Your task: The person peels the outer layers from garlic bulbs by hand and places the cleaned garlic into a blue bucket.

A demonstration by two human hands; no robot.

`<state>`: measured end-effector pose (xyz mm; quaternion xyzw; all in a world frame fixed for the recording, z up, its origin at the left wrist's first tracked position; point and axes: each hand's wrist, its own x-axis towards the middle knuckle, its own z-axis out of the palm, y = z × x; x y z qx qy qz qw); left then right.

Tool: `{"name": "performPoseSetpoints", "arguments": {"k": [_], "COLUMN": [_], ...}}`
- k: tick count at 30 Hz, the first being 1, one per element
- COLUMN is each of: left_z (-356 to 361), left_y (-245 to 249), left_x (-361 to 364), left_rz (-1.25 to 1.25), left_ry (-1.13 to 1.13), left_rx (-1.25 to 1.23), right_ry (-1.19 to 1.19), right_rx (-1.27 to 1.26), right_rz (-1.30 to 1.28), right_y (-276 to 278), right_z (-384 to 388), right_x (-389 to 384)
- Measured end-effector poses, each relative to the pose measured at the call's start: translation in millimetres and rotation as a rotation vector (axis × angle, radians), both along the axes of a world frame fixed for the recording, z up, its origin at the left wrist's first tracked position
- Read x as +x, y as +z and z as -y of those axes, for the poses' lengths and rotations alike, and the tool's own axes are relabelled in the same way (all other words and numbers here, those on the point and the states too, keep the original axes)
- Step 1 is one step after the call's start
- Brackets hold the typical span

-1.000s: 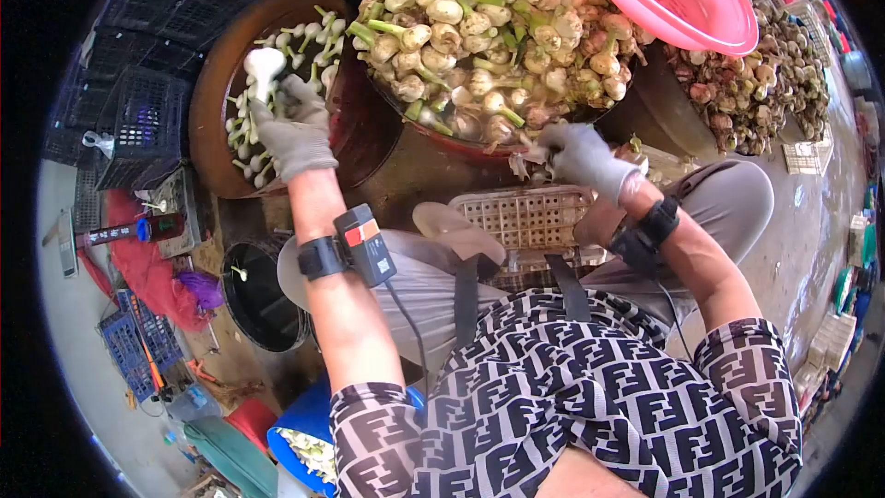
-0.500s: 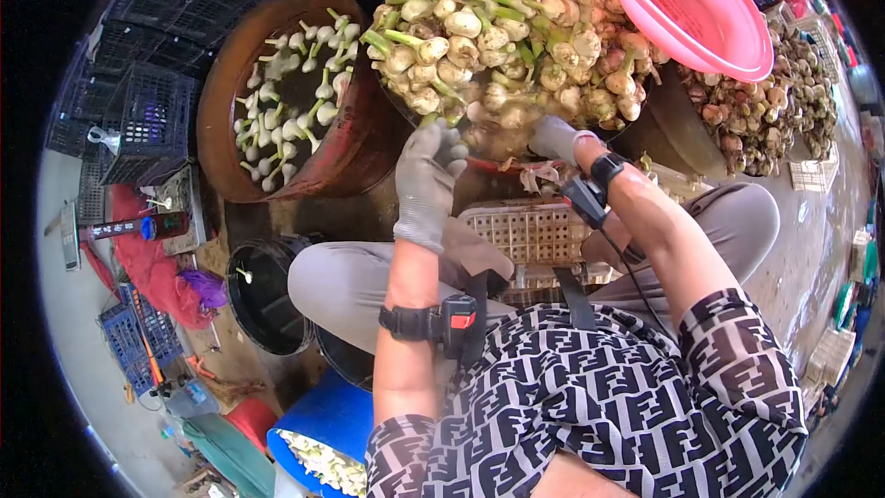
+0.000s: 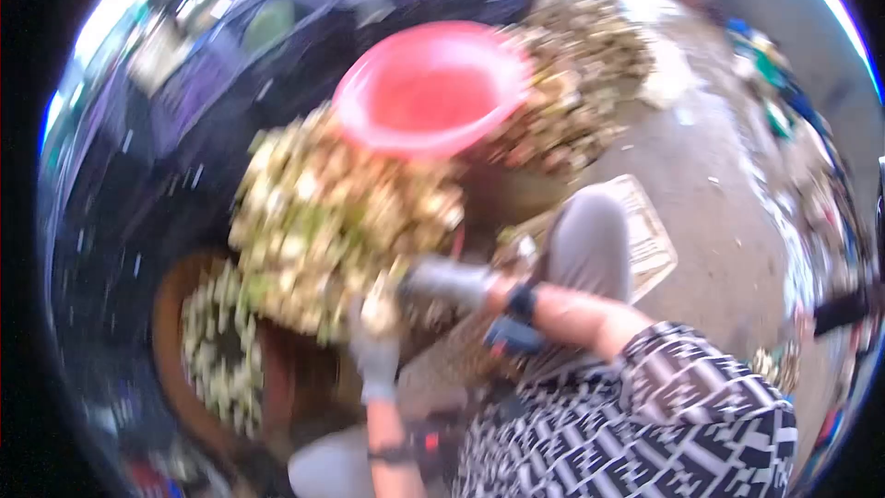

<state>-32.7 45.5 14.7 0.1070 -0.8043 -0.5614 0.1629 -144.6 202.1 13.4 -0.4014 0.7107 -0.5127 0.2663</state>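
Note:
The whole view is motion-blurred. My gloved left hand (image 3: 373, 343) is raised at the near edge of a big heap of pale garlic bulbs with green stalks (image 3: 332, 212). A pale bulb (image 3: 380, 314) sits in its fingertips. My gloved right hand (image 3: 449, 281) lies just to the right of it, against the same edge of the heap. The blur hides its fingers and whether it holds anything. Both wrists carry dark strapped bands.
A pink plastic basin (image 3: 429, 83) rests on the far side of the heap. A brown round tub (image 3: 171, 314) of trimmed white bulbs stands lower left. A second brownish pile of bulbs (image 3: 576, 74) lies beyond. A pale slatted crate (image 3: 650, 231) lies by my knee. Dark crates (image 3: 147, 138) stand at left.
The camera has swung sharply, so the scene now looks rotated and blurred. My left hand has come off the heap's edge with a bulb, and my right hand stays at the heap.

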Motion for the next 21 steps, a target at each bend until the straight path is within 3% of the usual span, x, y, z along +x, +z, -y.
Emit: {"name": "performPoseSetpoints", "arguments": {"k": [1,2,4,5,7,9,11,13,15,16,19,21], "left_z": [-2.2,-7.0,-1.7,2.3,-4.9,-17.9,-13.8,-8.5,-5.7,-2.3,15.1,4.8], "left_y": [-6.7,1.7,-24.9,-27.4,-5.7,11.4,29.4,24.4,16.3,9.5,-32.2,-30.8], "left_x": [0.1,4.4,7.2,7.3,4.0,6.2,10.6,8.2,4.7,3.4,-0.7,7.9], "left_rz": [-0.006,-0.03,-0.025,-0.019,-0.015,-0.024,0.023,-0.023,-0.021,-0.01,0.048,0.103], "left_ry": [0.017,-0.012,-0.01,-0.02,-0.039,-0.033,-0.103,-0.117,-0.177,-0.209,-0.338,-0.352], "left_rx": [-0.002,-0.156,-0.088,-0.032,-0.005,-0.029,-0.141,-0.259,-0.17,-0.093,0.362,0.76], "right_ry": [-0.171,-0.289,-0.347,-0.484,-0.468,-0.388,-0.324,-0.32,-0.325,-0.332,-0.305,-0.458], "right_rx": [-0.103,0.023,0.101,0.163,0.1,0.013,0.077,0.064,-0.043,-0.122,-0.234,0.151], "right_rz": [0.468,0.691,0.407,0.555,0.741,0.531,0.732,0.689,0.733,0.635,0.456,0.596], "right_y": [-26.9,33.6,-9.0,10.3,4.8,-34.0,30.2,48.0,28.1,16.3,-23.5,68.7], "right_z": [11.4,3.8,18.0,24.7,28.7,35.7,10.4,0.5,5.9,9.4,9.4,-16.2], "right_x": [9.1,19.7,11.0,19.4,15.5,7.5,15.3,17.2,16.0,15.2,6.4,23.6]}}
